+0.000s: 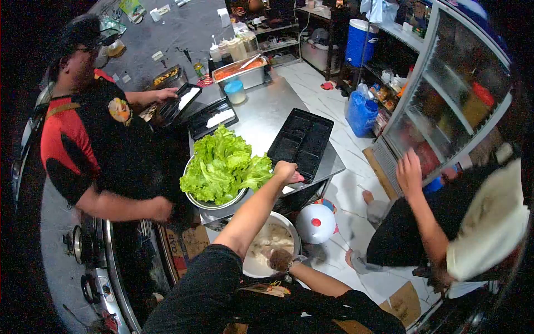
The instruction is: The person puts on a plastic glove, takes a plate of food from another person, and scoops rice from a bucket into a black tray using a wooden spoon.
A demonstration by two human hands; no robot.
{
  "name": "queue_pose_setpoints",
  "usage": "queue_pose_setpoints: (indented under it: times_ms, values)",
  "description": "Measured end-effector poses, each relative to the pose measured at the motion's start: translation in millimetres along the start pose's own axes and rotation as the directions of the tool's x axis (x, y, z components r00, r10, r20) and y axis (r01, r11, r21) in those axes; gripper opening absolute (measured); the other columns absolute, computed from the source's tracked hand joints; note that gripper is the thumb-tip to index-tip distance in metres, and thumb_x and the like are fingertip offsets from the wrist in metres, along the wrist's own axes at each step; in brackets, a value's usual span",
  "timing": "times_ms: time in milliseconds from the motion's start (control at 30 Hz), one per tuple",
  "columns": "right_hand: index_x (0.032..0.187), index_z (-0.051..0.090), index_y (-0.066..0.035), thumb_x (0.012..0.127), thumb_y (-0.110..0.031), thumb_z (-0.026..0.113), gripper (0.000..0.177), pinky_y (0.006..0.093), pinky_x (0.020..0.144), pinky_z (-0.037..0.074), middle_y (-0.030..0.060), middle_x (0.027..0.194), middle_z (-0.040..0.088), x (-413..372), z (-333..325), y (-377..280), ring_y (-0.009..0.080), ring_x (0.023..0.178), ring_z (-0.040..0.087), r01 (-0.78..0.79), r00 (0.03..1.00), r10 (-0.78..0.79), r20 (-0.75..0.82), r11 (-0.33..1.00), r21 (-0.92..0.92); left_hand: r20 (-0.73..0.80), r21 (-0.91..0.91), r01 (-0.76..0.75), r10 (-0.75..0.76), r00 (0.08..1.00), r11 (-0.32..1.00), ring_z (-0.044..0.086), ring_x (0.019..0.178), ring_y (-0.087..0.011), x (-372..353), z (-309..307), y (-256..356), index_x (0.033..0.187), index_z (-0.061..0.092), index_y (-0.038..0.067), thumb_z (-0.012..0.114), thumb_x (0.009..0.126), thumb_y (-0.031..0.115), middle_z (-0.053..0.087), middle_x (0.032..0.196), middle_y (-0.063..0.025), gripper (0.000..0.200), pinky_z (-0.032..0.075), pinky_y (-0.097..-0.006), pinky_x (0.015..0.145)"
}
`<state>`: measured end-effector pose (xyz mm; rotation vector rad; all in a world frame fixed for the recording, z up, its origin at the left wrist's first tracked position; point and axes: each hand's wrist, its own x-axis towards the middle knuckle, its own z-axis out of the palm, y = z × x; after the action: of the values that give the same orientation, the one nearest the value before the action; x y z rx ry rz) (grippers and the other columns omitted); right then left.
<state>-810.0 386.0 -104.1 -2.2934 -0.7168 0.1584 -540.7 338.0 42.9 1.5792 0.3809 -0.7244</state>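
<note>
My left hand (288,173) reaches over the table, its fingers closed on the near edge of a black compartment tray (301,146). Leafy lettuce (221,167) fills a metal bowl (196,201) just left of that arm. Lower down, my right hand (281,260) is inside a large pot (295,231) with whitish, rice-like food (268,245) in it; its fingers are blurred against the food. A white lid with a red knob (315,224) is right of the pot.
At left, a co-worker (119,139) holds a black tray with white food (186,100). A similar tray (214,118) lies on the steel table (258,119), near a blue-lidded tub (235,92) and a pan of orange food (240,70). Another person (434,222) stands right, by a glass-doored fridge (450,94).
</note>
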Motion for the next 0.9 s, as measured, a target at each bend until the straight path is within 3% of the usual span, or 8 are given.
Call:
queue_pose_setpoints:
  times_ms: [267,400,533,600,667,767,800,900]
  values:
    - [0.117,0.046,-0.007,0.078,-0.017,0.042,0.040,0.0410,0.060,0.048,0.0152,0.080,0.059,-10,-41,-20,0.0286,0.065,0.059,0.034,0.981,0.016,0.193,0.967,-0.251,-0.199,0.122,-0.248,0.268,0.943,0.961,0.051,0.038,-0.0212,-43,9,22,0.063,0.053,-0.004,0.048,0.079,0.012,0.053,0.053,-0.0145,0.023,0.051,-0.0346,0.041]
    - [0.114,0.049,-0.003,0.081,-0.017,0.037,0.037,0.0368,0.052,0.049,0.0113,0.073,0.058,-2,14,5,0.0221,0.060,0.059,0.188,0.982,-0.166,0.091,0.812,-0.552,-0.292,-0.404,-0.413,0.313,0.904,0.816,0.048,0.042,-0.0162,-34,11,19,0.064,0.053,0.001,0.058,0.071,0.017,0.051,0.056,-0.0077,0.018,0.047,-0.0305,0.041]
    - [0.115,0.049,-0.009,0.084,-0.023,0.034,0.038,0.0396,0.061,0.049,0.0109,0.087,0.062,7,-19,-19,0.0220,0.069,0.060,-0.052,0.887,0.214,0.408,0.926,-0.374,-0.287,-0.285,-0.518,0.444,0.849,0.807,0.048,0.045,-0.0141,-54,-9,36,0.065,0.052,0.004,0.060,0.068,0.011,0.051,0.059,-0.0051,0.011,0.042,-0.0284,0.038]
    - [0.115,0.052,-0.006,0.084,-0.024,0.038,0.039,0.0344,0.070,0.047,0.0110,0.099,0.060,-9,151,109,0.0176,0.085,0.058,0.196,0.976,-0.181,0.119,0.973,-0.120,-0.201,-0.349,-0.590,0.557,0.806,0.728,0.047,0.042,-0.0131,-71,-29,39,0.067,0.052,0.004,0.059,0.067,0.008,0.052,0.059,-0.0055,0.008,0.041,-0.0276,0.038]
    - [0.109,0.057,-0.009,0.082,-0.020,0.038,0.034,0.0392,0.079,0.045,0.0086,0.094,0.064,2,19,13,0.0263,0.079,0.062,0.057,0.847,0.262,0.462,0.820,-0.569,-0.069,-0.436,-0.532,0.562,0.824,0.726,0.044,0.037,-0.0147,-132,-55,52,0.059,0.050,0.007,0.055,0.069,0.011,0.046,0.048,-0.0030,0.012,0.039,-0.0293,0.037]
    - [0.101,0.059,-0.002,0.081,-0.030,0.046,0.037,0.0455,0.090,0.037,0.0186,0.101,0.060,19,-32,-1,0.0312,0.095,0.055,-0.386,0.914,0.405,0.018,0.854,0.349,-0.061,-0.561,-0.357,0.393,0.918,0.747,0.042,0.041,-0.0133,-145,-142,26,0.083,0.053,0.007,0.051,0.069,0.005,0.054,0.067,-0.0034,0.015,0.038,-0.0220,0.038]
    - [0.101,0.055,0.003,0.084,-0.019,0.045,0.029,0.0392,0.088,0.041,0.0220,0.100,0.057,20,-3,32,0.0320,0.090,0.055,-0.066,0.927,-0.027,-0.373,0.970,-0.235,-0.043,-0.577,-0.398,0.461,0.886,0.713,0.045,0.046,-0.0137,-147,-170,17,0.088,0.053,0.008,0.048,0.068,0.004,0.055,0.072,-0.0037,0.021,0.039,-0.0214,0.042]
    - [0.116,0.048,0.000,0.087,-0.024,0.035,0.040,0.0395,0.099,0.030,0.0202,0.116,0.050,32,-14,23,0.0326,0.110,0.046,-0.233,0.958,0.281,0.061,0.882,-0.409,-0.214,-0.468,-0.460,0.409,0.887,0.754,0.051,0.064,-0.0143,-240,-216,-4,0.106,0.048,0.006,0.043,0.065,0.000,0.056,0.089,-0.0059,0.042,0.044,-0.0241,0.059]
